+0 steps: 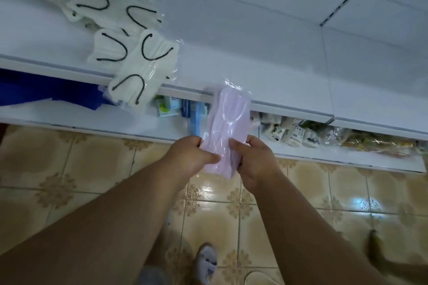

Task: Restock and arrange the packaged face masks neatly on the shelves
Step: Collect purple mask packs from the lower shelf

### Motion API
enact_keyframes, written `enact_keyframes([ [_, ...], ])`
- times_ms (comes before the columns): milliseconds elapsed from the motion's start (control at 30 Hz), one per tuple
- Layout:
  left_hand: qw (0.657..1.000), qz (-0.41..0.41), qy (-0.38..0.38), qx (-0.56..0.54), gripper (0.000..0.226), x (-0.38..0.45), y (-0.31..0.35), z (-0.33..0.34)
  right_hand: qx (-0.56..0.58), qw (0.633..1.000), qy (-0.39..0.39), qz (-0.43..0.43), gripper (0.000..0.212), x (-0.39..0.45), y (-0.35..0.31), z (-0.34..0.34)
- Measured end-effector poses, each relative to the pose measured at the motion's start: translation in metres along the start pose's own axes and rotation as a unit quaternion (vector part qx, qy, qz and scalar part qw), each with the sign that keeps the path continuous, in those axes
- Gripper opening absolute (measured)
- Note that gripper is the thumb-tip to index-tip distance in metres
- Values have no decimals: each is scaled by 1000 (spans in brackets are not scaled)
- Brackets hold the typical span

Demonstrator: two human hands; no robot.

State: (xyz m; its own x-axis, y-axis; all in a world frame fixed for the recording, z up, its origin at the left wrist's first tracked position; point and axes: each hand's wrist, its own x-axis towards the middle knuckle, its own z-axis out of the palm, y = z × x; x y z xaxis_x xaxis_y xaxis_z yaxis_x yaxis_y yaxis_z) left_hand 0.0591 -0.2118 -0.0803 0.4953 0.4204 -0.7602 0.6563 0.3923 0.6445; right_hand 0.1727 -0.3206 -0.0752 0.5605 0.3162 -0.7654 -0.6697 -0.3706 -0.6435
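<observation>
You hold one pink mask pack in the air in front of the shelf edge, its far end just reaching over the rail and its near end down between your hands. Your left hand pinches the near left side, thumb lying across the plastic face with the fingers curled behind; your right hand grips the near right side in the same way, thumb on top.

Judging by how the clear wrapper wrinkles and shines, this pack is light, soft and slick. It looks likely to flop at the far end if you hold only the near end, and the film could slide between your fingers. A hold on both long sides nearer the middle, squeezing the masks themselves and not only the loose film, should keep it flat. Nothing in it looks fragile, though a hard squeeze would crease it.

The white mask packs with black ear loops lie overlapped in a slanting row on the upper shelf to your left, the nearest one hanging over the edge. Bare shelf just right of them looks like the natural place for the pink pack.
</observation>
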Motion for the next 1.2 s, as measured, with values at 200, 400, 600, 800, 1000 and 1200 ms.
enact_keyframes([
  [200,992,51,-35,-107,28,-66,-38,20,41,997,-63,-27,21,-59,25,-33],
  [400,979,137,111,-104,12,-193,-47,51,-3,988,-72,-139,16,-180,15,-73],
  [600,936,255,205,-131,13,-323,-8,42,-70,951,-95,-286,15,-303,-18,-67],
  [800,900,332,250,-130,6,-395,35,10,-67,919,-63,-383,6,-376,-55,-37],
  [1000,871,404,256,-111,10,-441,101,-56,-59,891,-101,-439,15,-443,-120,25],
  [1200,826,489,270,-75,5,-487,173,-143,1,853,-77,-516,7,-503,-178,108],
])
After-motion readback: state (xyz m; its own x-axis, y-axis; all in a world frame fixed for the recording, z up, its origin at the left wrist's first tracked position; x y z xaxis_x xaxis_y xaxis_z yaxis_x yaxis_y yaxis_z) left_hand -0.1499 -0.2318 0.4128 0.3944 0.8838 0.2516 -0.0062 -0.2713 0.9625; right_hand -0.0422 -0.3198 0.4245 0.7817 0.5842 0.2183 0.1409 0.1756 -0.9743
